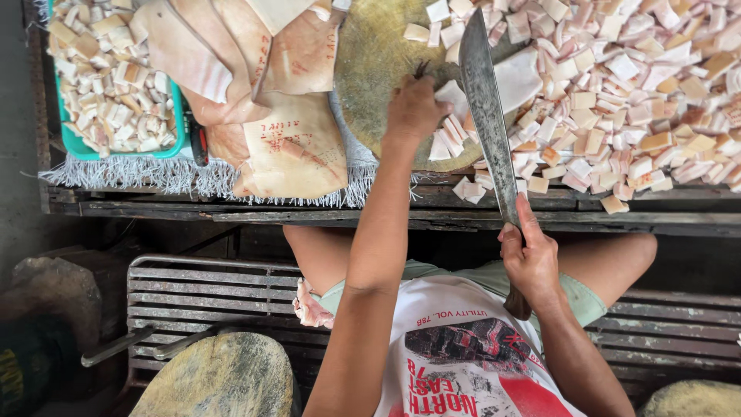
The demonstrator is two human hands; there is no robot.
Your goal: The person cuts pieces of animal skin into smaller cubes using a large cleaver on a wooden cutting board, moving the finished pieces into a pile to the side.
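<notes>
No packages, signs or screens are showing here. The nearest things to labels are the reddish ink stamp markings [279, 137] lying on the pale pork skin slabs [297, 150] at about ten o'clock on the counter [231, 202], just right of the teal tray [179, 116]. A second, fainter patch of red marking [262, 48] is sitting on another skin slab toward eleven o'clock. At six o'clock, a printed graphic [463, 363] in red, black and grey is showing on the person's white shirt.

Head cam only: looks steeply down from above, close over lap & chopping block [370, 54].
</notes>
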